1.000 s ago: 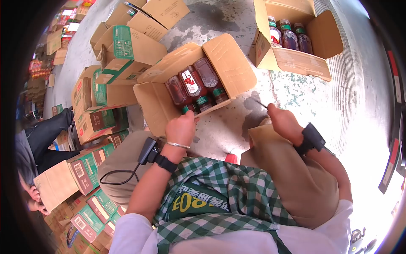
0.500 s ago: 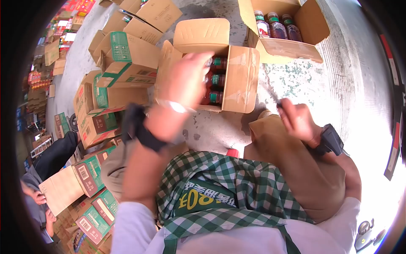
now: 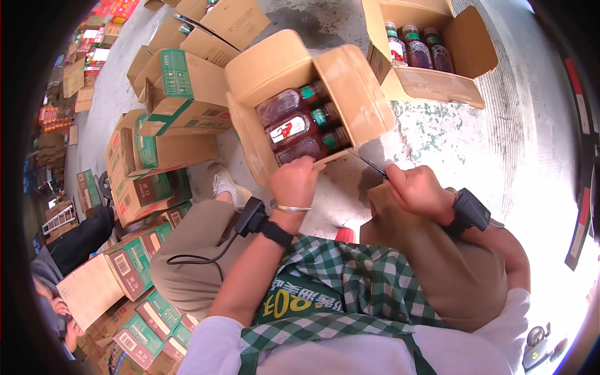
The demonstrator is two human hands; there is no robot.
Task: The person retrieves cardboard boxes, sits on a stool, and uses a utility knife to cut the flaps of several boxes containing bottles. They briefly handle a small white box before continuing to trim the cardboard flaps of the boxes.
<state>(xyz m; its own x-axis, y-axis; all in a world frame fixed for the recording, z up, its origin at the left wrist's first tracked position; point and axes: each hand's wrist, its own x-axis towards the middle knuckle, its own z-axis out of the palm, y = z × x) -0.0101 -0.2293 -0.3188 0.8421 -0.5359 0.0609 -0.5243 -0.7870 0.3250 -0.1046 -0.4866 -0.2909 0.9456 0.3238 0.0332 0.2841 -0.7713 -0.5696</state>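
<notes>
An open cardboard carton (image 3: 250, 134) sits tilted on the floor before me, its flaps spread. Three dark bottles (image 3: 290, 128) with green neck labels lie in it, the middle one showing a white label. My left hand (image 3: 294, 186) is closed on the carton's near edge, thumb and fingers pinching the cardboard. In my closed right hand (image 3: 414, 192) is a slim knife (image 3: 373, 166), its thin blade pointing at the carton's near right corner. The blade tip overlaps that corner in this view.
Another open carton (image 3: 431, 87) with bottles stands at the upper right. Brown and green cartons (image 3: 181, 94) are stacked along my left. At the lower left, a person's hands (image 3: 69, 322) touch a carton (image 3: 94, 290). A red object (image 3: 344, 234) lies between my legs.
My left hand has come down from over the bottles to the carton's near edge. The carton has turned and tilted toward me. My right hand has moved left, bringing the knife to its corner.
</notes>
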